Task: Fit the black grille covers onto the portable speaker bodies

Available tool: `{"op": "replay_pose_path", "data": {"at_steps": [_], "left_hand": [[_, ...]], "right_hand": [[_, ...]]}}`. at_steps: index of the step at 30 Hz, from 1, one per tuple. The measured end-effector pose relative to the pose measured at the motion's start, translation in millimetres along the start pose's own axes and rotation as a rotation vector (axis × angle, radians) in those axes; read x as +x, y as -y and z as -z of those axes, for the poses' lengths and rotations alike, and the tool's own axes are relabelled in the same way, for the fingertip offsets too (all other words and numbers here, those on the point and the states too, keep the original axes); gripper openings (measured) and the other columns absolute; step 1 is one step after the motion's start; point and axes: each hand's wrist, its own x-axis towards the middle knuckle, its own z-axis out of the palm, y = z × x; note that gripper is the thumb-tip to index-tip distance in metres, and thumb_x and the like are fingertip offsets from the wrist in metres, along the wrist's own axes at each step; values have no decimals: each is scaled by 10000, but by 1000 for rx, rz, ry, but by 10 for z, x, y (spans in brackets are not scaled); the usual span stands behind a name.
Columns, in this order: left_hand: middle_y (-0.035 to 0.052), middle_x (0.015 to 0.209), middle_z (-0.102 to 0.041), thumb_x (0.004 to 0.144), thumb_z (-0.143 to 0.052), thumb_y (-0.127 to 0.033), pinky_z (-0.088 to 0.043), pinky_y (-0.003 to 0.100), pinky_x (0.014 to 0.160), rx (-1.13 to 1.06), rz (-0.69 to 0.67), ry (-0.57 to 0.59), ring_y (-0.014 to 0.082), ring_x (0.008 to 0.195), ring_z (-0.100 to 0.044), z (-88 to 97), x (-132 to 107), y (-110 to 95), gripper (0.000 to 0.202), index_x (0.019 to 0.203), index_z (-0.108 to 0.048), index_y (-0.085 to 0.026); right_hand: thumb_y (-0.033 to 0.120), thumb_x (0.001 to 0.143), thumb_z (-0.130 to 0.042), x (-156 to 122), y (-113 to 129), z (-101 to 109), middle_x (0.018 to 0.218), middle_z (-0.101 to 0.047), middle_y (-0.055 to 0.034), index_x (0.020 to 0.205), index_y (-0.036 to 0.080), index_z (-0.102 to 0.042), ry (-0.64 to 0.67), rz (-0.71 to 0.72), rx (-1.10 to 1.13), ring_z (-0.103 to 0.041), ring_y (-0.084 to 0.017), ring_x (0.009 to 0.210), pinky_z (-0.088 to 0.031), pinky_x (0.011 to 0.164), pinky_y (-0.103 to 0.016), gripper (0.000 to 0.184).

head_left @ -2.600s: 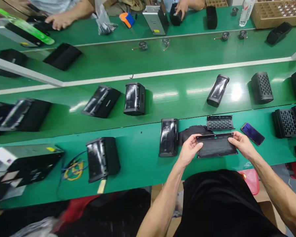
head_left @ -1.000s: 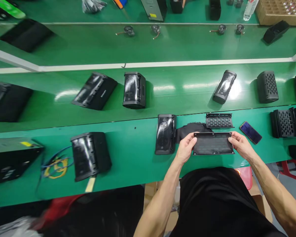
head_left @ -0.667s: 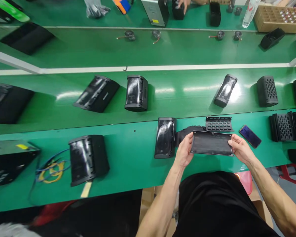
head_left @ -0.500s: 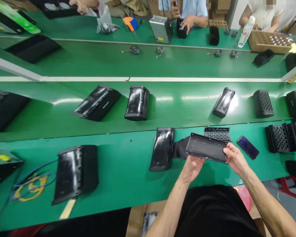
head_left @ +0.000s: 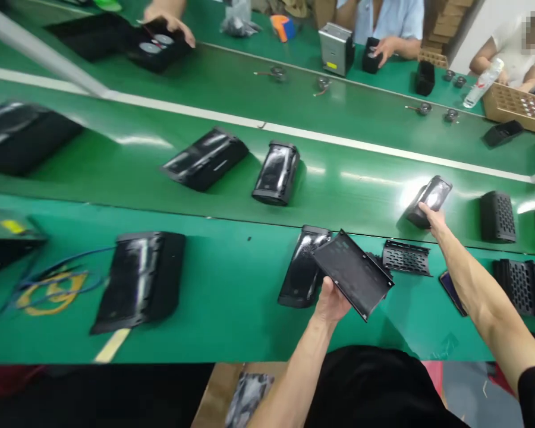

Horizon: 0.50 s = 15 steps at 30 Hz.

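A thin black rectangular panel [head_left: 354,273] with raised edges is tilted above the green table, held along its lower left side by my left hand [head_left: 332,302]. Out over the green belt, my right hand [head_left: 433,219] grips the lower end of a black speaker housing [head_left: 434,195] with a glossy front; its thumb shows and the other fingers are mostly hidden. Partly behind the panel, another black speaker housing [head_left: 299,273] lies on the table. Just right of the panel is a black slotted grille [head_left: 406,257].
A phone [head_left: 450,291] lies partly under my right forearm. Several speaker housings sit on the belt, one here [head_left: 276,172]. A large speaker [head_left: 140,279] and coiled cables [head_left: 56,291] are on the left. Across the belt, a co-worker's hand [head_left: 172,24] touches a black housing.
My right hand has let go of the panel and reached forward to the speaker housing on the belt. The panel has turned in my left hand. The view has tilted and shifted.
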Motion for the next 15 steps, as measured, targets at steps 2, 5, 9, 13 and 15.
{"op": "replay_pose_path", "data": {"at_steps": [2,5,9,13,15], "left_hand": [[161,1219,-818,622,-822,-920,-506,619,1163,-62,11,4,457,1400,-629,-68,-37,-6,945,1230,-775,-199],[203,1280,-794,609,-810,-940,-495,614,1170,-170,24,23,463,1393,-633,-194,-55,-27,1009,1238,-765,-152],[217,1265,-792,636,-811,-924,-504,580,1156,-242,26,108,444,1346,-667,-319,-64,-54,1027,1261,-755,-111],[204,1280,-785,669,-795,-919,-535,502,1106,-250,-5,257,384,1263,-713,-463,-92,-84,1056,1350,-725,-114],[197,1268,-786,662,-788,-931,-548,478,1080,-249,2,345,359,1212,-734,-547,-112,-93,1093,1386,-710,-116]], "right_hand": [[336,689,-935,61,2,-110,875,-710,-22,1013,262,-679,-81,-85,95,-718,-253,836,-607,691,-408,420],[372,708,-893,16,96,-88,858,-728,-1,1018,270,-651,-105,-224,202,-705,-236,777,-622,662,-420,406],[464,802,-784,-340,524,216,1039,-807,-38,1084,273,-708,132,-191,440,-763,-282,928,-663,752,-522,349],[342,752,-824,-1127,1033,629,1289,-793,0,1157,383,-772,200,200,562,-722,-326,1259,-603,1042,-643,410],[452,798,-818,-1500,1130,760,1391,-754,7,1161,484,-792,220,339,590,-663,-348,1373,-559,1106,-650,365]]}}
